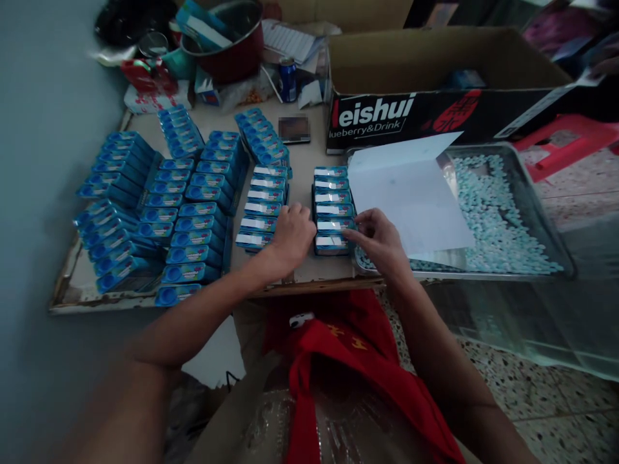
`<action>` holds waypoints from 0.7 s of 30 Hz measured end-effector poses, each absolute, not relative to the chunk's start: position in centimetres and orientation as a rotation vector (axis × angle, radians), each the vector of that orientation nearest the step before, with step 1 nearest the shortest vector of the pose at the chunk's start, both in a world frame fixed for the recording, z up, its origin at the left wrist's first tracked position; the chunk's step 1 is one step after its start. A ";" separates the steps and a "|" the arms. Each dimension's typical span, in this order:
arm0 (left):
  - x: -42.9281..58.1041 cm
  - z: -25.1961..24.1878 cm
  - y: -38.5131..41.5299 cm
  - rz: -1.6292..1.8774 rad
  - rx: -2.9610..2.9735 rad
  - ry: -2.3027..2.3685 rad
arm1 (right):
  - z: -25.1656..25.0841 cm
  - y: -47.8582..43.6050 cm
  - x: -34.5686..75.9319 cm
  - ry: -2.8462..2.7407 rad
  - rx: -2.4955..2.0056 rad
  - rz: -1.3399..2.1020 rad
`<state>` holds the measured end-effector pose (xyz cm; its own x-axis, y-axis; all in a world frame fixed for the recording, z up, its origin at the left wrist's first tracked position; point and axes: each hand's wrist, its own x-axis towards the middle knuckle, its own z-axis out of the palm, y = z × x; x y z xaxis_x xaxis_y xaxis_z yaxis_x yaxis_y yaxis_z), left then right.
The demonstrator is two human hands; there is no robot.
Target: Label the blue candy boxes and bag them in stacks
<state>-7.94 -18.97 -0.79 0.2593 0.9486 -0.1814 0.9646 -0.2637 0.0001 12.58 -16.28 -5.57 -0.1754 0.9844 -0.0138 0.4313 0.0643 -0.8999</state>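
Observation:
Two rows of small blue boxes stand in front of me on the table, their tops showing white strips. My left hand (296,233) is between the left row (261,207) and the right row (331,193), its fingers curled and closed. What its fingertips hold, if anything, is hidden. At the other side of the right row, my right hand (380,241) has its thumb and index finger at the right end of a small blue box (331,225) near the front. The other fingers of that hand are bent inward.
Many stacked blue boxes (193,238) cover the table's left side. A metal tray (546,206) with small pale-blue wrapped pieces lies right, under a white folded sheet (401,187). Behind are a large carton (387,122), a phone (294,129), a can (287,80) and a red pot (232,58).

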 end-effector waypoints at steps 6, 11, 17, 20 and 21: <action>-7.2 -1.5 -24.1 0.202 2.208 1.961 | -3.3 -12.5 11.6 -1.986 -1.300 0.523; -7.4 -5.2 -27.4 0.678 1.833 1.986 | -3.3 -8.8 7.7 -2.417 -1.204 0.322; -8.7 -9.5 -26.4 0.830 1.600 1.763 | -4.7 -7.3 8.7 -2.578 -1.409 0.260; -9.1 -11.2 -25.1 0.858 1.610 1.596 | -5.4 -7.1 9.3 -2.638 -1.380 0.237; -9.1 -11.6 -24.9 0.893 1.599 1.531 | -5.7 -7.0 9.4 -2.663 -1.358 0.229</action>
